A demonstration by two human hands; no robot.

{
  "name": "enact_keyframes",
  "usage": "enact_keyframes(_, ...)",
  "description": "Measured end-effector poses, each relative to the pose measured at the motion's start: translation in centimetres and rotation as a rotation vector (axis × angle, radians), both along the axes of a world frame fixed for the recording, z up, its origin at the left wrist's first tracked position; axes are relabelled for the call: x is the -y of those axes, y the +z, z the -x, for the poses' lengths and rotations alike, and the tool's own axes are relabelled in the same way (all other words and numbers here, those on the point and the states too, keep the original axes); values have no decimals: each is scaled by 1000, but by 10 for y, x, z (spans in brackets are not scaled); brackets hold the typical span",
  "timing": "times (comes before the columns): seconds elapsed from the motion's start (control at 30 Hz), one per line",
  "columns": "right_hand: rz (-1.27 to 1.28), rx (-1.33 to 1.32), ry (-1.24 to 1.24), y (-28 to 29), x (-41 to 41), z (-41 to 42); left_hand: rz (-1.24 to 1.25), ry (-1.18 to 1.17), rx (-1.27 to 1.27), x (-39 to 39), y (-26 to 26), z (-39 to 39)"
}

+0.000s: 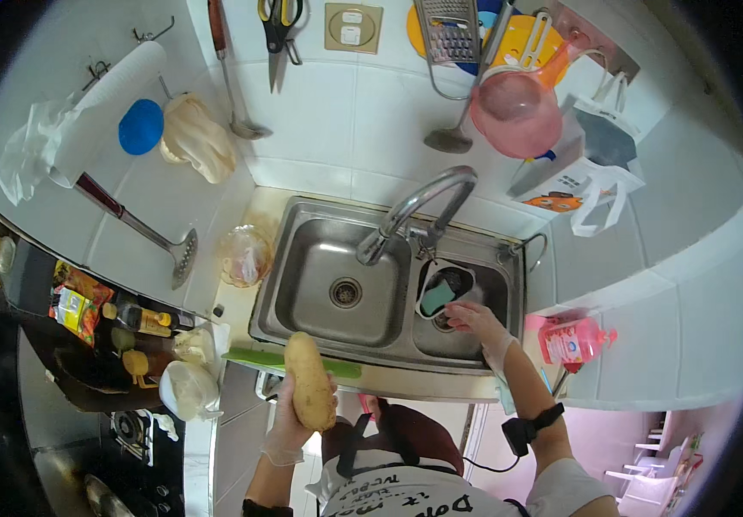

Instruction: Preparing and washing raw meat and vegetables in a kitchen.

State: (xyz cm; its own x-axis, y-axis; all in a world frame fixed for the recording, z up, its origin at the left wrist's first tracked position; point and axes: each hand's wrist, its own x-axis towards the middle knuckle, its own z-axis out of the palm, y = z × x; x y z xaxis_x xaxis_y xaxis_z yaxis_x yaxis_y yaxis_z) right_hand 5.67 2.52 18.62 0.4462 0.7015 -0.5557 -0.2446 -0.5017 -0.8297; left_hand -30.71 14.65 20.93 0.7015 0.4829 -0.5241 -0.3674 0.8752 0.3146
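Note:
My left hand, in a clear thin glove, grips a large, pale yellow potato upright in front of the counter's front edge. Behind the potato, a green strip, perhaps a knife or its sheath, lies along that edge. My right hand, gloved too, reaches over the small right basin of the steel sink. Its fingertips are by the rim of a white caddy that holds a green sponge. Whether they touch the caddy or pinch something small cannot be told.
A chrome faucet arches over the large left basin. A lidded plastic container stands left of the sink, a pink soap bottle to the right. Bottles and a stove are at the left. Utensils hang above, including scissors.

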Motion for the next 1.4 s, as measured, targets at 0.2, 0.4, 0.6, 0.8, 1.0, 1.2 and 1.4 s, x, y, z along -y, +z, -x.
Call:
enact_keyframes(0.2, 39, 17, -37, -11, 2, -31, -37, -103, -109, -11, -8, -15)
enact_keyframes(0.4, 171, -61, 173, -42, -23, -32, -40, -7, -86, 0, -2, -3)
enact_keyframes(0.6, -168, 149, 902, 97, -109, 11, 35, 76, -138, 5, -2, 4)
enact_keyframes(0.8, -559, 801, 615, 232, -270, 15, -38, 103, -176, 21, -3, 18)
enact_keyframes(1.0, -747, 742, -76, 261, -422, -4, -58, 193, -228, 41, 32, 39)
enact_keyframes(1.2, -803, 836, -147, 276, -455, 11, -93, 389, -35, 58, 27, 78)
enact_keyframes(1.4, -929, 900, -80, 289, -443, 24, -111, 467, -136, 60, 23, 97)
